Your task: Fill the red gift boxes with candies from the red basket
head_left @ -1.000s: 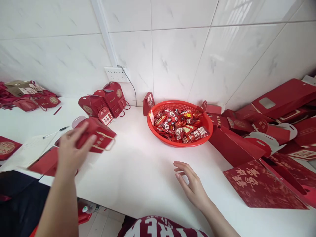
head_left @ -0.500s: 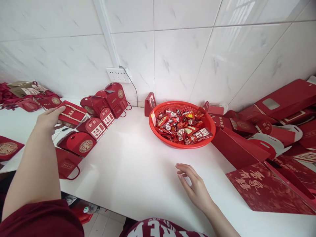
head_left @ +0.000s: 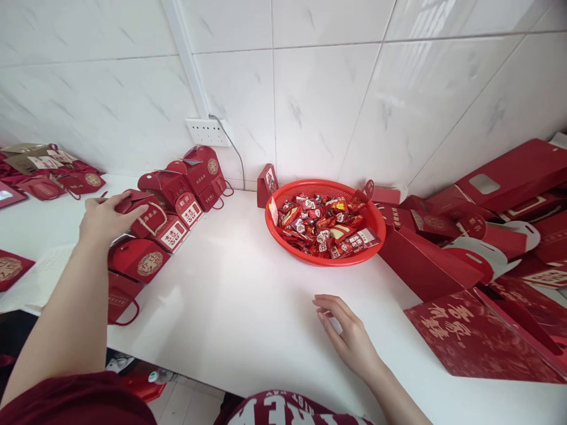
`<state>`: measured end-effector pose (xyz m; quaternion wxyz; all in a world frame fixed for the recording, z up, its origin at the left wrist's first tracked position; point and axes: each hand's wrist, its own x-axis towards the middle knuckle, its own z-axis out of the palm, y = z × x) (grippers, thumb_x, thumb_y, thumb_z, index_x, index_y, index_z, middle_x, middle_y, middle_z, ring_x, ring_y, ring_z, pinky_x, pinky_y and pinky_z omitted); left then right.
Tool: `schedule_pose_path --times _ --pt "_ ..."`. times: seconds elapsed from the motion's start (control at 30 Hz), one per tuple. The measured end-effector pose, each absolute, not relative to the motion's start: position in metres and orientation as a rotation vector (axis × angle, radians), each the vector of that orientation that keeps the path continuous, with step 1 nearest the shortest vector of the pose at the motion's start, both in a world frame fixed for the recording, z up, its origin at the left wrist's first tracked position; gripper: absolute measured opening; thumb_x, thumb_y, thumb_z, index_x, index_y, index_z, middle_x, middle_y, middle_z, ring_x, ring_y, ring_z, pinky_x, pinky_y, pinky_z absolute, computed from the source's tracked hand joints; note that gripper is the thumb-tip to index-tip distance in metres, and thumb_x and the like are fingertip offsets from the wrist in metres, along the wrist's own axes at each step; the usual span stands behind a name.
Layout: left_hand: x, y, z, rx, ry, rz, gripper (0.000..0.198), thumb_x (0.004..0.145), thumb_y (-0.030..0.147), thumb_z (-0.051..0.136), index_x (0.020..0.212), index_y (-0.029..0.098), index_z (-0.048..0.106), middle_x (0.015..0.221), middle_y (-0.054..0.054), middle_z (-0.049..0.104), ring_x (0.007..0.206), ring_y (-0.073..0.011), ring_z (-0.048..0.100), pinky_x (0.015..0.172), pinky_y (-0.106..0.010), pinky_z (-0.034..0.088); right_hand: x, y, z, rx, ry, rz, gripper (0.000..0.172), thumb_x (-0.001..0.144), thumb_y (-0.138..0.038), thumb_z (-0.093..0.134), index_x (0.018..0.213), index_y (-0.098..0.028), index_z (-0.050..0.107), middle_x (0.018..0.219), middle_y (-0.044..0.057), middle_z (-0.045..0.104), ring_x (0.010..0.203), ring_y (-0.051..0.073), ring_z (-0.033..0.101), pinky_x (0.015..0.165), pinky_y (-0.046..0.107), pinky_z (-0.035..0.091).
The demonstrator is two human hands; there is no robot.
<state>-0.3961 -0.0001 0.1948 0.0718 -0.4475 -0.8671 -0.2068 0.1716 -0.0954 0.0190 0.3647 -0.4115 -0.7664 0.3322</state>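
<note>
My left hand (head_left: 106, 223) grips a small red gift box (head_left: 148, 213) with a cream rope handle, among the row of boxes at the left. Just in front of it stands a red box with a round gold emblem (head_left: 145, 260), and nearer the table edge is a red box with a cord handle (head_left: 121, 298). Two red boxes with white labels touch or nearly touch the held one on its right. My right hand (head_left: 343, 333) rests over the white table, fingers loosely curved and apart, holding nothing. Beyond it sits a red plastic basket (head_left: 290, 254) of wrapped sweets (head_left: 323, 227).
Flat and folded red boxes (head_left: 443, 265) are piled along the right side. A small upright red box (head_left: 267, 186) stands by the tiled wall, and a white socket strip (head_left: 208, 132) with a grey cable is mounted there. More red packaging (head_left: 48, 177) lies at the far left.
My left hand has moved right and slightly down with the rope-handled box, which has turned and is now beside the white-labelled boxes. My right hand has barely moved.
</note>
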Motion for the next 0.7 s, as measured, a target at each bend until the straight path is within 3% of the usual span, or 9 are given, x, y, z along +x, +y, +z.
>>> schedule_pose_path --times 0.1,0.33,0.5,0.7 --pt "-0.383 -0.001 0.191 -1.279 -2.628 -0.534 0.084 0.074 0.075 0.06 0.145 0.034 0.048 0.146 -0.015 0.034 0.127 -0.0405 0.05 0.108 -0.061 0.039 0.172 -0.095 0.019 -1.068 -1.978 0.856 0.024 0.103 -0.024 0.045 0.122 -0.027 0.059 0.126 0.009 0.059 0.105 0.019 0.065 0.088 0.034 0.057" --pt "-0.351 -0.001 0.192 -1.353 -2.59 -0.431 0.081 0.081 0.077 0.048 0.151 0.036 0.038 0.147 -0.016 0.034 0.132 -0.0444 0.043 0.106 -0.065 0.038 0.171 -0.094 0.019 -1.079 -1.99 0.826 0.024 0.103 -0.024 0.045 0.122 -0.026 0.06 0.124 0.009 0.061 0.105 0.02 0.066 0.087 0.035 0.058" --pt "-0.348 0.004 0.183 -1.365 -2.579 -0.563 0.078 0.084 0.07 0.053 0.149 0.028 0.042 0.144 -0.015 0.036 0.128 -0.0387 0.047 0.108 -0.062 0.036 0.171 -0.094 0.021 -1.071 -2.01 0.787 0.025 0.102 -0.023 0.044 0.121 -0.025 0.061 0.123 0.011 0.062 0.102 0.021 0.068 0.085 0.036 0.06" --pt "-0.36 0.006 0.183 -1.304 -2.555 -0.638 0.078 0.081 0.07 0.055 0.147 0.03 0.046 0.14 -0.014 0.037 0.126 -0.0367 0.049 0.11 -0.059 0.035 0.171 -0.093 0.024 -1.068 -2.001 0.748 0.026 0.103 -0.025 0.042 0.12 -0.024 0.062 0.12 0.013 0.064 0.104 0.023 0.068 0.083 0.037 0.061"
